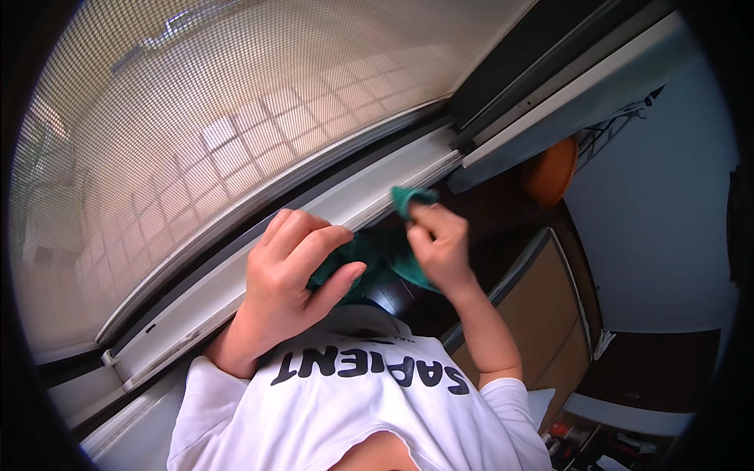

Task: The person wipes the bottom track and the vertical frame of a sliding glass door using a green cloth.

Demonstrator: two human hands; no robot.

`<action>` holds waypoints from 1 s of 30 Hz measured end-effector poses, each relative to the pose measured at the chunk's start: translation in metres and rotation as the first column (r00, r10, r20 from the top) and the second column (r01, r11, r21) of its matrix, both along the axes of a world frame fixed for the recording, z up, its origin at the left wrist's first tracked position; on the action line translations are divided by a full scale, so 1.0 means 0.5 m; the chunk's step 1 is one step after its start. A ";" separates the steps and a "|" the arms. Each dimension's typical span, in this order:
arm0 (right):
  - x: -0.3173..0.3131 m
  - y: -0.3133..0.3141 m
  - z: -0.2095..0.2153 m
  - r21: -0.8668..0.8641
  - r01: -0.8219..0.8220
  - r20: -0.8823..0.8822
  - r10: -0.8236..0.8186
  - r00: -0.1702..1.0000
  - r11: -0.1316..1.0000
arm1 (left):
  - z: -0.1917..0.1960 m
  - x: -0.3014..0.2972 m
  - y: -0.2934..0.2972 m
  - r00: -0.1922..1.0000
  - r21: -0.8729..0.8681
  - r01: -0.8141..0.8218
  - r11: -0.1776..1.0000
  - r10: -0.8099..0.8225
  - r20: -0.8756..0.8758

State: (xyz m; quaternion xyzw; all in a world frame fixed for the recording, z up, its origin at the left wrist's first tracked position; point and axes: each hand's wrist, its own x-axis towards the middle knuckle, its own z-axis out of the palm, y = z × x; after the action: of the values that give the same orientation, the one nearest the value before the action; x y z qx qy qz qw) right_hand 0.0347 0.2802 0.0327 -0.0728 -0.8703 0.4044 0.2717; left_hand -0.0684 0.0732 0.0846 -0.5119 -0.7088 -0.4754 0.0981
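Note:
My right hand [441, 245] is closed around a green cloth [414, 269], whose bunched corner sticks up past the fingers, blurred by motion. The rest of the cloth hangs below and stretches left toward my left hand [292, 271]. That hand is at the white window sill [353, 192], its fingers bent and its thumb spread apart from them. Green fabric shows through the gap between thumb and index finger; whether the palm touches it is hidden.
A mesh window screen [236, 133] fills the upper left, with a dark frame [534, 71] at its right end. An orange rounded object [550, 173] stands at the right, near a tan panel [542, 306]. Assorted small items [605, 443] lie at the lower right.

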 end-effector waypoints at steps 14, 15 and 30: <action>-0.016 0.043 0.045 -0.203 0.024 0.017 -0.021 1.000 0.979 | -0.004 0.000 -0.004 0.999 -0.013 -0.008 1.000 0.009 0.052; -0.021 0.041 0.043 -0.139 0.023 -0.005 -0.024 1.000 0.990 | -0.004 0.001 -0.004 0.998 -0.016 -0.011 1.000 0.012 0.055; -0.028 0.013 0.029 0.056 0.006 -0.104 0.000 0.995 0.998 | -0.004 -0.001 -0.005 0.999 -0.022 -0.009 1.000 0.010 0.053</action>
State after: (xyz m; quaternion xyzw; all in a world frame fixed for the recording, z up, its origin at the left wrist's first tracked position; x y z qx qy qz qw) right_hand 0.0206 0.2865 0.0470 -0.0453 -0.8658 0.3827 0.3193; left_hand -0.0687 0.0708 0.0824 -0.4969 -0.7187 -0.4805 0.0758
